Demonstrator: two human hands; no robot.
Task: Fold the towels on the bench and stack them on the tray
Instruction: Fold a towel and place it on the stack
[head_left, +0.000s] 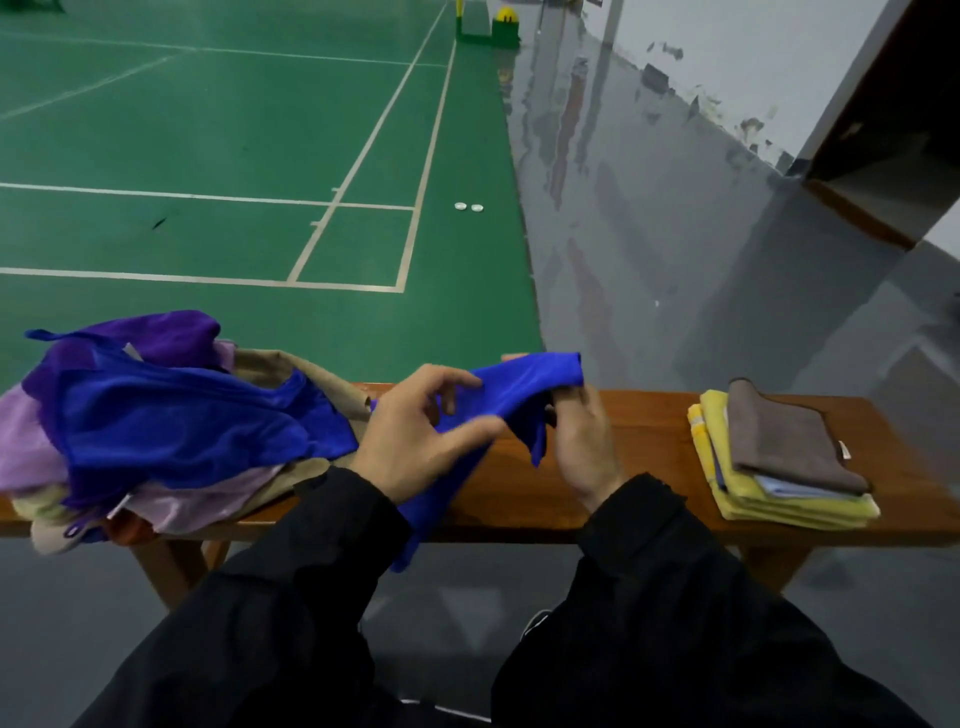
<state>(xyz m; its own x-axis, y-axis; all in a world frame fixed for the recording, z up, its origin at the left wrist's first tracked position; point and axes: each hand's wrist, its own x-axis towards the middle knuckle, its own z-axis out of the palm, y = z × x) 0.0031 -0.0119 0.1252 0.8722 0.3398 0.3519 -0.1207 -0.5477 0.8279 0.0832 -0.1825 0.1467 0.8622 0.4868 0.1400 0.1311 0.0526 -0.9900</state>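
Observation:
A blue towel (514, 395) is stretched between both hands above the middle of the wooden bench (649, 431). My left hand (421, 436) pinches its lower left part, and the cloth hangs down past the bench's front edge. My right hand (582, 441) grips its upper right edge near a corner. A loose heap of unfolded towels (171, 426), blue, purple, lilac and tan, covers the bench's left end. At the right end lies a stack of folded towels (779, 457), yellow ones below and a brown one on top. No tray shows under the stack.
Beyond the bench lies a green court floor (208, 130) with white lines, and a grey floor strip to the right. Two small white discs (468, 207) lie on the court. A white wall and a dark doorway (893, 119) stand at the far right.

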